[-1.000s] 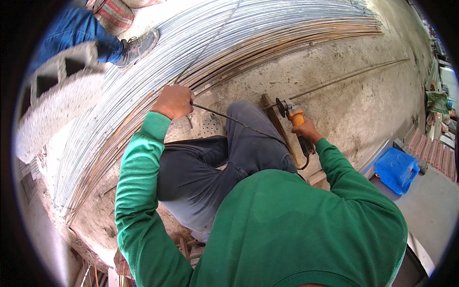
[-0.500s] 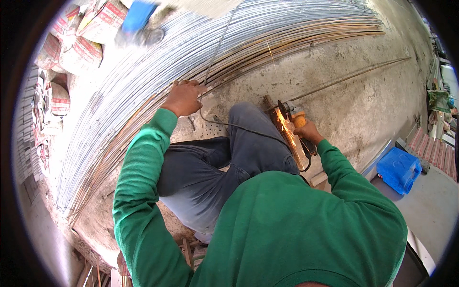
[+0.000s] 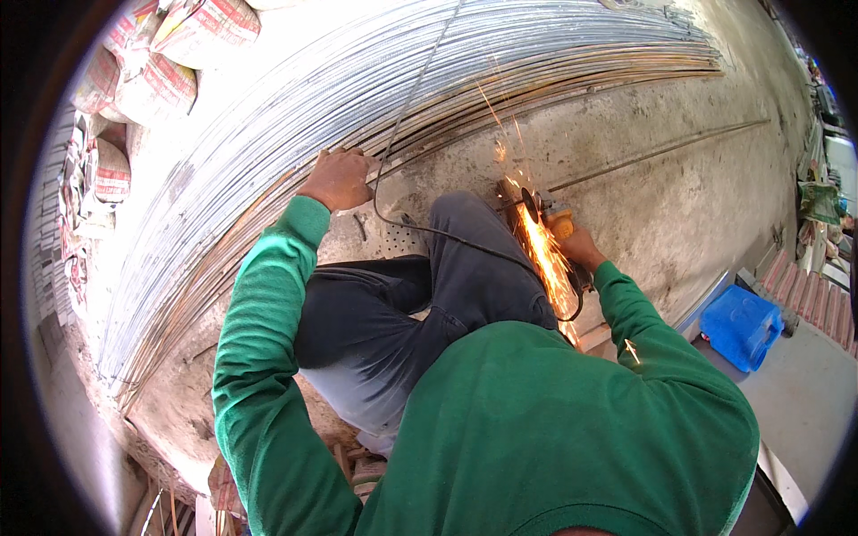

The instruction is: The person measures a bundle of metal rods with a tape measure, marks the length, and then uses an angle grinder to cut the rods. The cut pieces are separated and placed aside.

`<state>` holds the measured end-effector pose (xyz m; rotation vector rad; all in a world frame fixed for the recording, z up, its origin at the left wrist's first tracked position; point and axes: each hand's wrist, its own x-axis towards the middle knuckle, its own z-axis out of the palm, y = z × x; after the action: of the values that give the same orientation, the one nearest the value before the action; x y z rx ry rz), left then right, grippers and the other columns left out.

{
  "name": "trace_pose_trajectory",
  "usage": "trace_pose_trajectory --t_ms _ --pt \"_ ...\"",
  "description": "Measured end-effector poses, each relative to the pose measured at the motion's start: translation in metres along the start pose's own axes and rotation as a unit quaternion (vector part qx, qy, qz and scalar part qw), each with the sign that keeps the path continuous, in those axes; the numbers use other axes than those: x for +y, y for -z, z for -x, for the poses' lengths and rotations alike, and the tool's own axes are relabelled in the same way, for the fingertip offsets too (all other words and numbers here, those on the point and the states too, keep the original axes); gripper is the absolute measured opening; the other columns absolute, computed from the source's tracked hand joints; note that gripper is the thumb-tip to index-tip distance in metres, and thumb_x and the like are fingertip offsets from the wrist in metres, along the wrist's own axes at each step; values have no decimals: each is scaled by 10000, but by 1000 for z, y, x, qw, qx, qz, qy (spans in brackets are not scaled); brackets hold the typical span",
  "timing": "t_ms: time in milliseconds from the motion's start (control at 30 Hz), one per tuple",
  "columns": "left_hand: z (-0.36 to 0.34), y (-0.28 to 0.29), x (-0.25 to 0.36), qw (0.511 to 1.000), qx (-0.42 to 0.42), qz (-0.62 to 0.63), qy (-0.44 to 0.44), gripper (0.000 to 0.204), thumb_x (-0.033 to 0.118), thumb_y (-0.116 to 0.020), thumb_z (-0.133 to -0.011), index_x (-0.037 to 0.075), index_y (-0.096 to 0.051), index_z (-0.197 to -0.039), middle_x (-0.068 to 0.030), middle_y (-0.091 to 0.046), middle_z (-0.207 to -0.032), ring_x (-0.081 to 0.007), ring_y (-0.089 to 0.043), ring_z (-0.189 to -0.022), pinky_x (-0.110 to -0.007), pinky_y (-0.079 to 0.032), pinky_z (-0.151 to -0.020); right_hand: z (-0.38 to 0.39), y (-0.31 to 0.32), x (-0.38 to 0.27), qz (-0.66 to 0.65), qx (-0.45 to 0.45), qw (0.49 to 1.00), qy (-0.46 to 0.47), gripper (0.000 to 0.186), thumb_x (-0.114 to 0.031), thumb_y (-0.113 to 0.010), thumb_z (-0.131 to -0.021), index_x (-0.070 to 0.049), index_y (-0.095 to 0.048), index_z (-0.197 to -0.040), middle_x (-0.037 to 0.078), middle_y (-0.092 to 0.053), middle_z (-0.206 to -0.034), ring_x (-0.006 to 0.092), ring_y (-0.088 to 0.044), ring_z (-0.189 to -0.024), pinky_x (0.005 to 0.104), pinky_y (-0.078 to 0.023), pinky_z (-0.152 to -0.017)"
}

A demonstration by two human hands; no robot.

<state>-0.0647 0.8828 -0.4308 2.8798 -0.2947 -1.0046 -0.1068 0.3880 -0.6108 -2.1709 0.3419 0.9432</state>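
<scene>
Sparks [image 3: 547,259] have grown from a small glow half a second ago into a long, bright stream, and the passer-by's leg, seen at the upper left earlier, has gone. In the head view, the right hand [image 3: 581,250] is wrapped around an orange-and-black angle grinder [image 3: 560,225], which sits just right of the person's bent knee [image 3: 469,228]. Its disc [image 3: 529,206] stands edge-on over a brown strip [image 3: 509,190] on the floor, mostly hidden by the glare. One thin rod [image 3: 657,157] runs from the upper right down to the grinder's head; whether the disc touches it cannot be told. The left hand [image 3: 336,180], which held the cord [image 3: 465,240] a second ago, lies at the near edge of the bundled rods [image 3: 429,98], fingers bent; whether they grip anything cannot be told. That cord loops beside the fingertips and crosses the knee toward the grinder. Printed sacks [image 3: 207,34] lie at the upper left, a blue jug [image 3: 740,328] at the right.
</scene>
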Motion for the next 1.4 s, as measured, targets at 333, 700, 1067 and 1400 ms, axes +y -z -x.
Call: trace_pose_trajectory --t_ms 333,700,1067,1400 --pt "4 2 -3 1000 -21 18 5 518 262 -672 -744 139 -579 -1238 -156 -596 -1168 -342 -521 -1141 -468 -384 -975 -13 0 21 90 -18 996 13 379 -267 -799 -579 -20 -649 -823 129 -669 -765 243 -650 -664 354 -505 -595" --pt "4 3 -5 999 -41 29 11 524 242 -671 -728 118 -583 -1229 -170 -605 -1171 -345 -543 -1123 -445 -413 -957 -11 -2 6 35 -14 999 -9 428 -188 -786 -579 4 -606 -917 123 -657 -799 223 -630 -692 354 -500 -628" --pt "2 5 -4 998 -47 28 29 502 231 -666 -732 104 -593 -1212 -151 -606 -1176 -350 -539 -1127 -445 -412 -963 -20 -3 10 105 -1 994 -28 420 -236 -786 -613 9 -628 -915 136 -676 -762 202 -635 -592 341 -499 -544" --pt "1 -3 -11 998 -38 36 28 497 227 -676 -705 96 -610 -1180 -176 -608 -1151 -349 -555 -1102 -444 -439 -932 6 1 -19 -102 -45 994 8 330 -240 -782 -634 42 -656 -750 105 -635 -732 174 -576 -616 348 -445 -544"
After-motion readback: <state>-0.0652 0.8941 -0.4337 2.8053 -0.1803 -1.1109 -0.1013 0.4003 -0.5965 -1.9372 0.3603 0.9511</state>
